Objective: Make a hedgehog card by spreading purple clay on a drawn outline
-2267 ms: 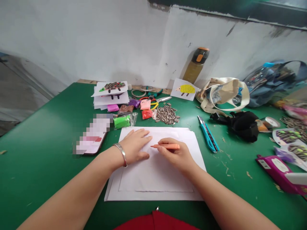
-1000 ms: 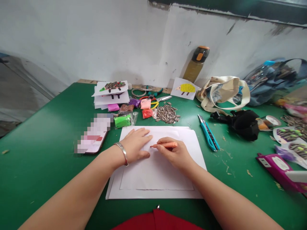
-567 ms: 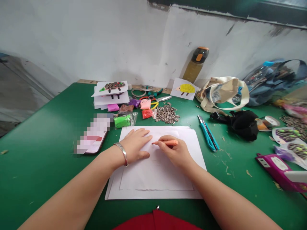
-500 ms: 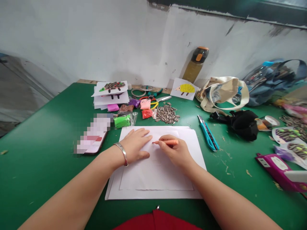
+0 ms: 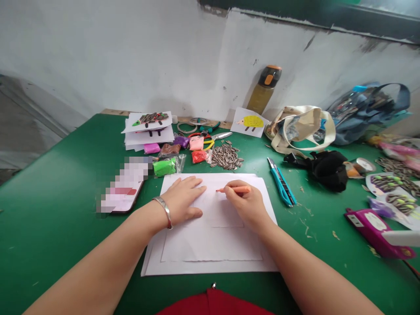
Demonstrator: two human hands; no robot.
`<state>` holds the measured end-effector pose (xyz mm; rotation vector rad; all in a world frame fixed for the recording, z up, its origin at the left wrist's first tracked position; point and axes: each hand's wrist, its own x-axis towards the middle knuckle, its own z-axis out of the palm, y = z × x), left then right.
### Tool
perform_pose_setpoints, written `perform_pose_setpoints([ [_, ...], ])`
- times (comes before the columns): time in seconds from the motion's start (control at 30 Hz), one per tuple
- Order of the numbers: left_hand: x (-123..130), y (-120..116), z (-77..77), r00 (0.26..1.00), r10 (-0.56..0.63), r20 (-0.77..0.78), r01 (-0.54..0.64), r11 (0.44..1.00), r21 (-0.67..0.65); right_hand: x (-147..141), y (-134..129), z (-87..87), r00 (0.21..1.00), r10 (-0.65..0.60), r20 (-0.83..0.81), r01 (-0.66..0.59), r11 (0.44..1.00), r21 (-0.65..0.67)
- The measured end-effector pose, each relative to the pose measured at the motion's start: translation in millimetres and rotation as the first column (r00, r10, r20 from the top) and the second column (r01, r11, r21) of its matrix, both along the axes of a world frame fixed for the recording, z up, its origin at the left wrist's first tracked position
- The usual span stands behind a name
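My left hand point(image 5: 183, 200) lies flat on a stack of white paper point(image 5: 210, 251), fingers spread, and holds nothing. A silver bangle point(image 5: 165, 211) circles that wrist. My right hand point(image 5: 244, 206) is shut on an orange pencil point(image 5: 236, 189), whose tip rests on the sheet just right of my left fingertips. A faint rectangular outline shows on the paper below my hands.
The green table point(image 5: 55, 227) holds a pixelated phone point(image 5: 123, 190), clay packets point(image 5: 166, 166), sunflower seeds point(image 5: 226, 156), scissors point(image 5: 213, 139), a teal craft knife point(image 5: 281, 187), seed-decorated hedgehog pictures point(image 5: 147, 124), bags point(image 5: 300, 129), and a bottle point(image 5: 264, 89).
My right hand and the orange pencil have shifted slightly up the sheet. My left hand stays in place on the paper. The whole view has moved slightly.
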<state>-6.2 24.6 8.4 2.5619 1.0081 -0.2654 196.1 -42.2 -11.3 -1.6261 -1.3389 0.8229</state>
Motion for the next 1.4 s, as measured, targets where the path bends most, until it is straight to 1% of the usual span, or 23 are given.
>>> perform_pose_setpoints([
  [0.23, 1, -1, -0.2, 1.000, 0.012, -0.017, -0.012, 1.000, 0.007, 8, 1, 4.2, 0.999, -0.047, -0.009, 0.047, 0.998, -0.029],
  [0.47, -1, 1, -7.0, 1.000, 0.013, 0.010, -0.013, 1.000, 0.022, 20, 1, 2.7, 0.994, -0.101, 0.034, 0.102, 0.994, -0.035],
  [0.8, -4, 3, -13.5, 1.000, 0.010, 0.021, -0.011, 0.999, 0.037, 33, 3, -3.3, 0.992, -0.093, 0.080, 0.097, 0.994, -0.047],
  [0.93, -4, 3, -12.9, 1.000, 0.005, 0.017, -0.006, 0.999, 0.046, 35, 2, -1.9, 0.989, -0.103, 0.111, 0.108, 0.993, -0.043],
  [1.17, -2, 2, -7.7, 1.000, 0.011, 0.014, -0.011, 1.000, 0.028, 38, 2, 0.9, 0.990, -0.104, 0.095, 0.111, 0.991, -0.072],
  [1.4, -2, 2, -8.1, 1.000, 0.011, 0.021, -0.011, 1.000, 0.025, 45, 5, -0.2, 0.987, -0.103, 0.127, 0.117, 0.988, -0.104],
])
